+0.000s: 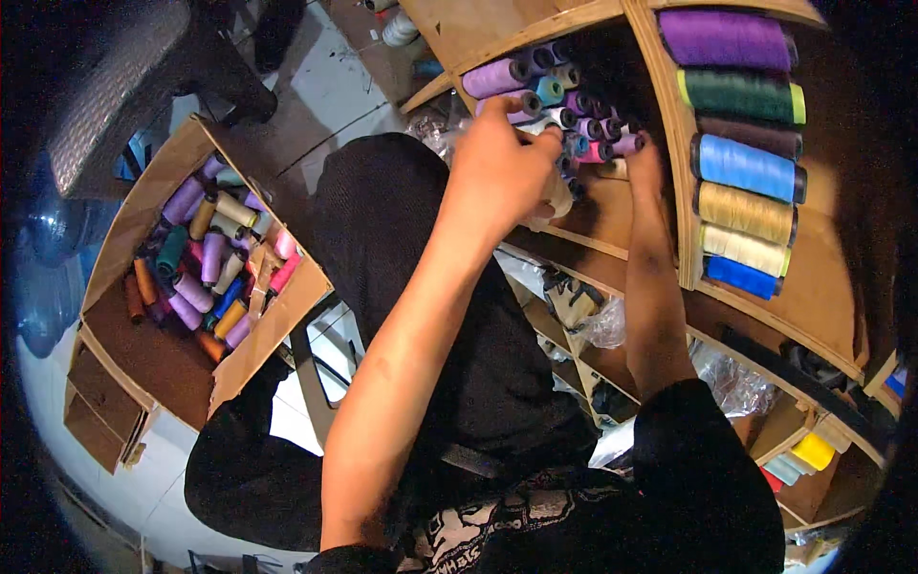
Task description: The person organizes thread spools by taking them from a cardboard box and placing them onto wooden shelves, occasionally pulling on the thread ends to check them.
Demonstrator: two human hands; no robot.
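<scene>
My left hand [502,167] is at the front of a wooden shelf compartment, its fingers curled. A cream thread spool [558,198] shows under its palm, partly hidden by the hand. Beside the index finger lies a lilac thread spool [522,105]. At the compartment's right side, my right hand [644,170] has its fingertips against a small purple thread spool [626,144]; most of its fingers are hidden. Between the hands is a stack of spools in purple, white, pink and teal, lying with their ends outward.
A cardboard box [206,287] of mixed thread spools stands open on the left. To the right, a wooden divider [669,143] separates a column of large spools, among them a blue spool [748,169]. Lower shelves hold plastic-wrapped items. A woven chair [120,96] is at the upper left.
</scene>
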